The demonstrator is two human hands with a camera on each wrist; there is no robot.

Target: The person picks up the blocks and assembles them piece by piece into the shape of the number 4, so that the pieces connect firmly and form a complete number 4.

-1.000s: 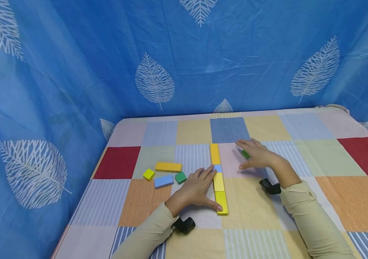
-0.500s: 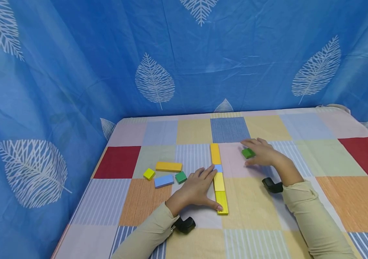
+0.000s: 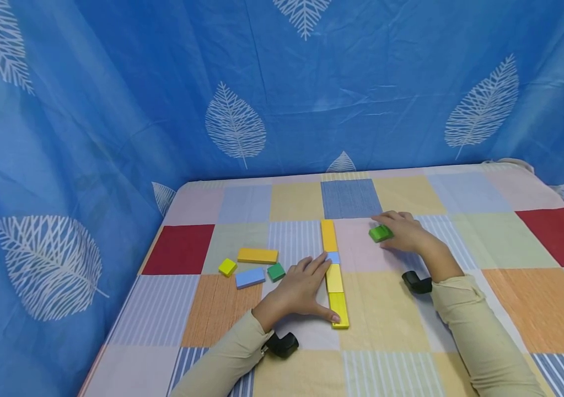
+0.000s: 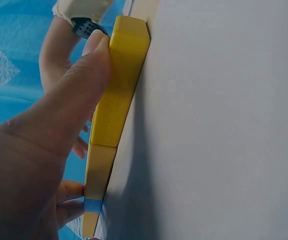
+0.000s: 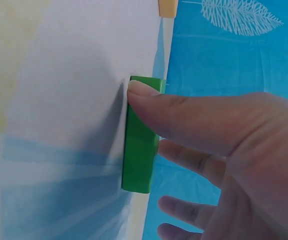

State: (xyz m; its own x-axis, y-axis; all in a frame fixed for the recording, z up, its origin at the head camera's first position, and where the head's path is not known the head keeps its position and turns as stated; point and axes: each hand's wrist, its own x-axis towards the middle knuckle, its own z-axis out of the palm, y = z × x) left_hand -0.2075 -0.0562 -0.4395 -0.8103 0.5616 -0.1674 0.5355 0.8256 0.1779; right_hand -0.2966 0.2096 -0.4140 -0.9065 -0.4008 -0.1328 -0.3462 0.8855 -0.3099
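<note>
The right hand (image 3: pixel 407 236) pinches the green block (image 3: pixel 379 234) between thumb and fingers; I cannot tell whether it touches the desk (image 3: pixel 525 309). The left hand (image 3: pixel 297 292) spreads along the row (image 3: pixel 334 279) between the hands, thumb touching the yellow block (image 3: pixel 339 306) at the end farthest from the desk's far edge, fingertips at the blue piece (image 3: pixel 333 257). The green block is apart from the row, toward the right edge. A dark green block (image 3: pixel 276 272) lies just beside the left hand, toward the left edge.
</note>
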